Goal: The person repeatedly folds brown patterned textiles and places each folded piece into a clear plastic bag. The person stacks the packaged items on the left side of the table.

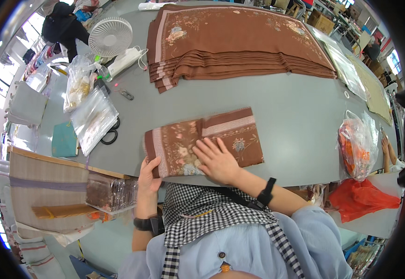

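A folded brown floral scarf (239, 148) with pink-striped borders lies near the front edge of the grey table. My left hand (149, 174) grips its near left corner, thumb on top and the fingers hidden underneath. Flat on the middle of the folded scarf rests my right hand (217, 161), its fingers stretched out and slightly spread. Beyond it, a stack of similar brown floral scarves (244, 35) spreads across the far part of the table, its near edges in layered folds.
At the left are a white fan (110, 37), clear plastic bags (95, 116), black scissors (111, 136) and a teal booklet (64, 139). A bag with orange contents (357, 146) sits at the right edge, near another person's hand (387, 149). Clear packaging (344, 65) lies beside the stack.
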